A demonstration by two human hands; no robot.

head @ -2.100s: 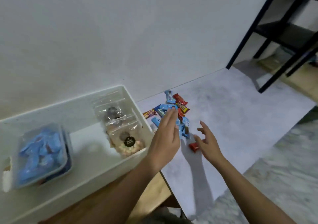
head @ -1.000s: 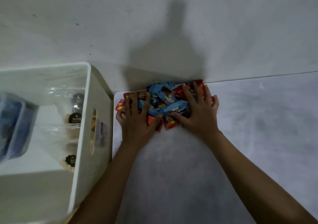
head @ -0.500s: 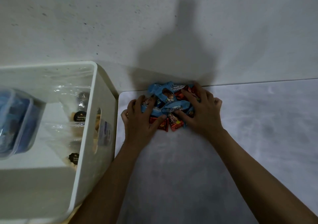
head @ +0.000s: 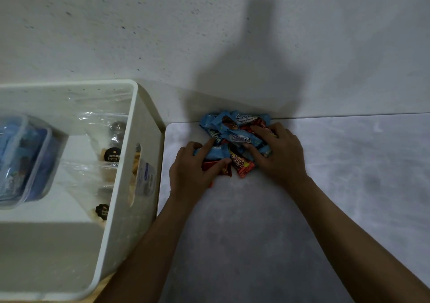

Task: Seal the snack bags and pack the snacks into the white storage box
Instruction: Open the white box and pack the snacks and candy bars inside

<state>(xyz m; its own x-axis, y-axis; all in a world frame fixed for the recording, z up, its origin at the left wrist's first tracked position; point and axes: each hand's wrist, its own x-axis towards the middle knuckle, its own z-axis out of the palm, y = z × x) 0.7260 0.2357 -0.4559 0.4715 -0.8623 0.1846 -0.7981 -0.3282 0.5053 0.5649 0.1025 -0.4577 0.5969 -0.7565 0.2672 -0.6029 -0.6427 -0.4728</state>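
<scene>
In the middle of the frame, a pile of snacks (head: 235, 125) in blue and red wrappers lay on the grey desk (head: 256, 233) against the wall (head: 209, 23). The left grip (head: 190, 172) and right grip (head: 281, 156) cupped the pile from either side, fingers curled over the wrappers. At left sat the white storage box (head: 149, 125), holding clear snack bags (head: 109, 139) and a lidded container (head: 23, 160) of blue wrappers.

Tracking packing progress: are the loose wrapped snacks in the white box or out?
Out: the wrapped snacks lie heaped on the table, beside the white box, not inside it.
</scene>
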